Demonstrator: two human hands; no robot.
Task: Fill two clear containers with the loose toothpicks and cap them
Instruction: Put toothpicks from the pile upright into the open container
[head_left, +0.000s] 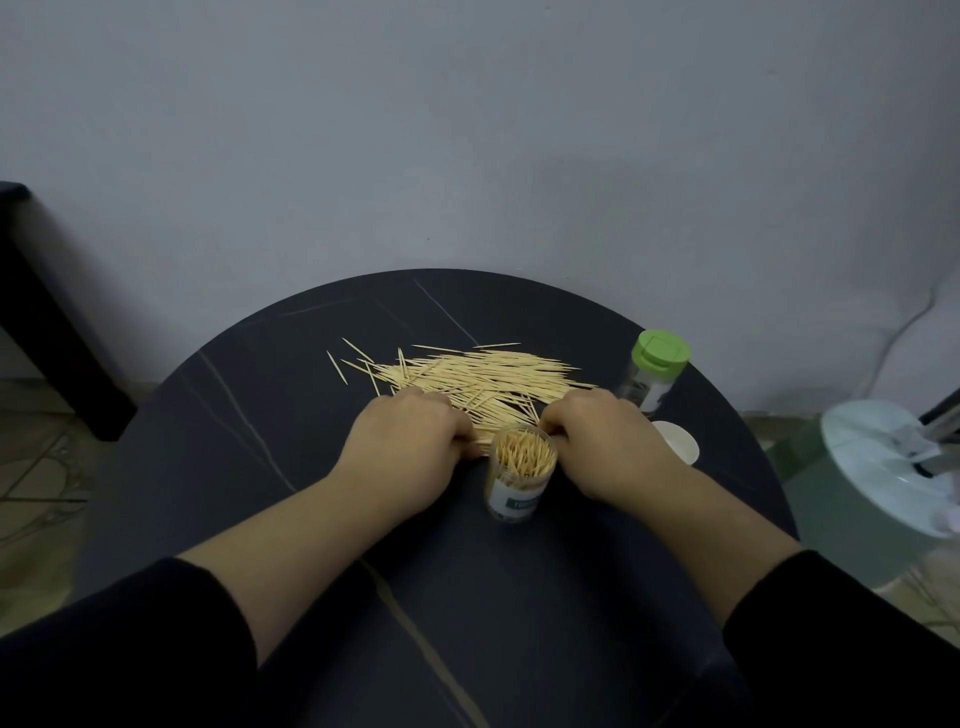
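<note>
Hands at the toothpicks (483, 374)
Left hand (410, 447), right hand (605, 441): fingers curled beside the full container (521, 478); grip hidden.

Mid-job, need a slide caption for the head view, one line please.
The left hand and right hand curl over the loose toothpicks behind a filled open container; a green-capped container stands right.

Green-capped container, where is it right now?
Head view: the green-capped container stands on the right side of the dark round table, just beyond the white cap and the right hand, right of the loose toothpick pile.
</note>
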